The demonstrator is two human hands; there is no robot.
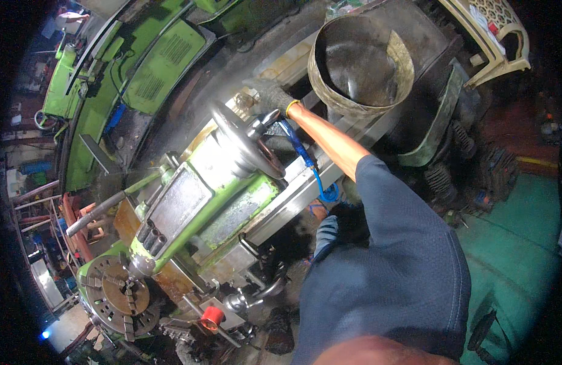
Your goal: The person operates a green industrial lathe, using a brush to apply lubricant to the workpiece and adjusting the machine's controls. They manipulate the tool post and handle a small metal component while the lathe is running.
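Your right hand [272,96], dark grey as if gloved, reaches just past the upper edge of the handwheel [219,115], low over the machine bed [294,194]. Blur and pale haze cover its fingers, so I cannot tell how far they are open or whether they close on anything. Your left hand is out of view.

The handwheel sits at the upper end of a green machine head [189,210], probably so you can turn it from that end. Its metal handle [267,123] stands just below your wrist. Your arm passes to the right of the wheel, likely because the wheel and head block a straight reach. Beside the handle, a blue hose [300,146] hangs down to the right and ends in a coil, presumably wound to stretch with a reach; I cannot tell whether your hand has hold of its upper end.

Farther out, a wide round metal drum [360,110] stands to the upper right of the handwheel, open side up, perhaps to catch or store things. Well to the lower left of the wheel is a round chuck [119,295], facing back along the bed, and a red cup-shaped piece [212,317] lies to the chuck's right. A cream plastic chair [519,59] stands far to the upper right.
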